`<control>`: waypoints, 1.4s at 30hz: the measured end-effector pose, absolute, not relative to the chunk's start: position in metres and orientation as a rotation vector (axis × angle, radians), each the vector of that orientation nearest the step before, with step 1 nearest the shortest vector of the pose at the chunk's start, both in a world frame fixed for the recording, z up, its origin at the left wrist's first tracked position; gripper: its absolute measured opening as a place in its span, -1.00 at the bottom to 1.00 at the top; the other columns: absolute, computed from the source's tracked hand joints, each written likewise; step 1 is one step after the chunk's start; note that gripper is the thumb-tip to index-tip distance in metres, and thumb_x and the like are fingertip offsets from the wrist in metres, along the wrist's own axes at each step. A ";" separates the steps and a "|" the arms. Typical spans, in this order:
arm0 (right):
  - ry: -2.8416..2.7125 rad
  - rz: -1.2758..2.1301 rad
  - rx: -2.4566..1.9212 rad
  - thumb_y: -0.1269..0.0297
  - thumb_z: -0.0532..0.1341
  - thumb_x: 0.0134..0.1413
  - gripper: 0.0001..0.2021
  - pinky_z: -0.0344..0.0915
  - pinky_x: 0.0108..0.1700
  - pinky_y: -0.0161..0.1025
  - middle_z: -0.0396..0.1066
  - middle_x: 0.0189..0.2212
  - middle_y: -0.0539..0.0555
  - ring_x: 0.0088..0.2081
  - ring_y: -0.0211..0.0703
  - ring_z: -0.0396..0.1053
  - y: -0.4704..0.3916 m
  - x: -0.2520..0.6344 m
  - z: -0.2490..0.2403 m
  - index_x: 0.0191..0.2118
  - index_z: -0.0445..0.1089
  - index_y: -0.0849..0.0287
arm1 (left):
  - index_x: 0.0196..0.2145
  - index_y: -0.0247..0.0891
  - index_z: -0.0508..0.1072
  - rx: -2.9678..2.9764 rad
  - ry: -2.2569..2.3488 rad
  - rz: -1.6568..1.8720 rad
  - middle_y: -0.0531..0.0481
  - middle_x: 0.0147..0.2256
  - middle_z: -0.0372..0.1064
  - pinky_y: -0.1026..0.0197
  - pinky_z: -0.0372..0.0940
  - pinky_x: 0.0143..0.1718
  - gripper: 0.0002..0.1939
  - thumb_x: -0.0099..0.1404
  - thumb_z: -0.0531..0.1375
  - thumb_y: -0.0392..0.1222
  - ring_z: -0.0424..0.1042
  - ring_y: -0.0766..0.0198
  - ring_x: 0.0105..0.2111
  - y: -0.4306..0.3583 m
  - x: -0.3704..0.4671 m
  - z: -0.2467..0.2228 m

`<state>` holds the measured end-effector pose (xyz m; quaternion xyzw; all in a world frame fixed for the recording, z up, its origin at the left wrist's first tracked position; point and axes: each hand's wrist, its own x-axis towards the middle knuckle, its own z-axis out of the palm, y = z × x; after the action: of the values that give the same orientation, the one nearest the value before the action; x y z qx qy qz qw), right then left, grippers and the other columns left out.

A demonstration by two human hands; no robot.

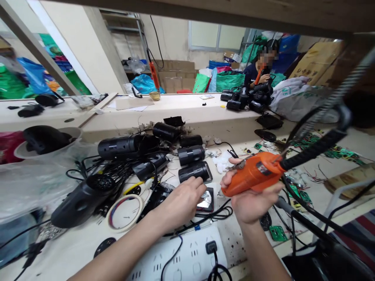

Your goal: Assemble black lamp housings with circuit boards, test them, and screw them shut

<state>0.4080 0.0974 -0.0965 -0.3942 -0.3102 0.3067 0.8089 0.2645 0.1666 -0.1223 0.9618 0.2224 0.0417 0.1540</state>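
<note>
My right hand (252, 201) is wrapped round an orange electric screwdriver (254, 173), its tip pointing left toward my other hand. A thick black cable runs from its back end to the upper right. My left hand (187, 197) is closed, its fingertips bent down beside a small dark-edged tray (209, 199) with a shiny inside. What those fingers hold, if anything, is hidden. Just beyond them lies a black cylindrical housing (193, 171), and another black housing (191, 155) lies behind it. A roll of masking tape (125, 212) rests left of my left forearm.
A white power strip (175, 257) with a black plug lies in front. Black cables and a large black housing (82, 201) crowd the left, near a white bucket (74, 136). Green circuit boards (278, 233) are scattered right. Across the bench sits another person (252, 74).
</note>
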 end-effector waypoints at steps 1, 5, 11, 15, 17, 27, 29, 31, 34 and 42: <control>-0.663 0.661 -0.840 -0.43 0.04 -0.08 -0.31 0.23 -0.61 -0.26 0.34 -0.66 0.05 -0.63 -0.15 0.26 0.095 0.408 -0.093 -0.26 0.47 0.16 | -0.23 -0.28 0.38 2.739 0.636 0.125 -0.11 -0.24 0.30 0.12 0.28 -0.23 -0.83 0.27 0.05 -0.41 0.28 0.12 -0.23 0.167 0.264 -0.122; -0.694 0.677 -0.804 -0.41 0.00 -0.04 -0.29 0.24 -0.61 -0.23 0.33 -0.68 0.04 -0.63 -0.13 0.26 0.091 0.403 -0.087 -0.24 0.48 0.18 | -0.20 -0.26 0.40 2.622 0.641 0.137 -0.09 -0.22 0.32 0.13 0.29 -0.19 -0.82 0.31 0.04 -0.37 0.28 0.13 -0.20 0.171 0.261 -0.121; -0.783 0.748 -0.676 -0.38 0.07 -0.03 -0.34 0.25 -0.64 -0.23 0.39 -0.65 0.07 -0.64 -0.13 0.30 0.096 0.392 -0.092 -0.24 0.50 0.18 | -0.07 -0.16 0.36 2.398 0.619 0.345 -0.07 -0.02 0.29 0.05 0.22 0.03 -0.63 0.16 0.14 -0.40 0.25 0.11 -0.03 0.164 0.258 -0.127; -0.783 0.752 -0.667 -0.35 0.11 -0.03 -0.37 0.28 -0.66 -0.23 0.41 -0.63 0.06 -0.63 -0.12 0.32 0.101 0.390 -0.097 -0.24 0.51 0.17 | -0.13 -0.19 0.37 2.195 0.770 0.481 -0.06 -0.08 0.35 0.07 0.23 -0.01 -0.59 0.03 0.15 -0.43 0.31 0.12 -0.05 0.154 0.267 -0.134; -0.802 0.734 -0.671 -0.33 0.08 0.01 -0.38 0.30 -0.65 -0.23 0.42 -0.63 0.07 -0.63 -0.12 0.32 0.102 0.390 -0.098 -0.23 0.51 0.17 | -0.18 -0.22 0.39 2.136 0.867 0.523 -0.05 -0.15 0.40 0.08 0.24 -0.06 -0.66 0.04 0.14 -0.41 0.34 0.12 -0.12 0.151 0.273 -0.138; -0.874 0.812 -0.737 -0.40 0.06 -0.01 -0.33 0.30 -0.61 -0.20 0.30 -0.70 -0.01 -0.69 -0.17 0.24 0.108 0.387 -0.095 -0.25 0.48 0.19 | -0.42 -0.20 0.34 2.122 1.003 0.590 0.01 -0.37 0.34 0.13 0.18 -0.25 -0.83 0.00 0.13 -0.42 0.27 0.14 -0.27 0.148 0.283 -0.149; -0.878 0.827 -0.752 -0.38 0.07 0.00 -0.36 0.30 -0.59 -0.18 0.28 -0.70 -0.02 -0.67 -0.15 0.26 0.110 0.385 -0.097 -0.27 0.49 0.17 | -0.41 -0.20 0.33 2.129 0.975 0.605 0.01 -0.35 0.32 0.14 0.18 -0.25 -0.78 -0.03 0.12 -0.45 0.26 0.14 -0.26 0.146 0.282 -0.151; -0.888 0.838 -0.764 -0.37 0.08 -0.01 -0.39 0.31 -0.56 -0.15 0.28 -0.69 -0.01 -0.64 -0.10 0.29 0.111 0.383 -0.099 -0.28 0.49 0.14 | -0.39 -0.20 0.33 2.122 0.954 0.612 0.01 -0.34 0.32 0.14 0.19 -0.24 -0.76 -0.03 0.11 -0.47 0.27 0.15 -0.24 0.145 0.280 -0.153; -0.886 0.851 -0.790 -0.44 0.07 -0.08 -0.33 0.35 -0.53 -0.10 0.28 -0.68 0.00 -0.60 -0.04 0.34 0.112 0.382 -0.099 -0.31 0.48 0.13 | -0.37 -0.20 0.36 2.107 0.934 0.610 0.00 -0.31 0.35 0.14 0.20 -0.23 -0.77 0.02 0.12 -0.47 0.30 0.15 -0.22 0.145 0.275 -0.156; -0.856 0.868 -0.768 -0.48 0.05 -0.10 -0.30 0.32 -0.60 -0.16 0.23 -0.73 -0.03 -0.70 -0.17 0.21 0.110 0.384 -0.096 -0.36 0.48 0.15 | -0.25 -0.22 0.43 2.096 0.888 0.589 -0.01 -0.24 0.42 0.14 0.23 -0.17 -0.65 -0.01 0.16 -0.50 0.35 0.15 -0.20 0.149 0.270 -0.151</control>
<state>0.3841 0.1102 -0.0963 -0.3518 -0.3919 0.3973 0.7515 0.2701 0.1489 -0.1511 0.8228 0.3485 0.2313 0.3847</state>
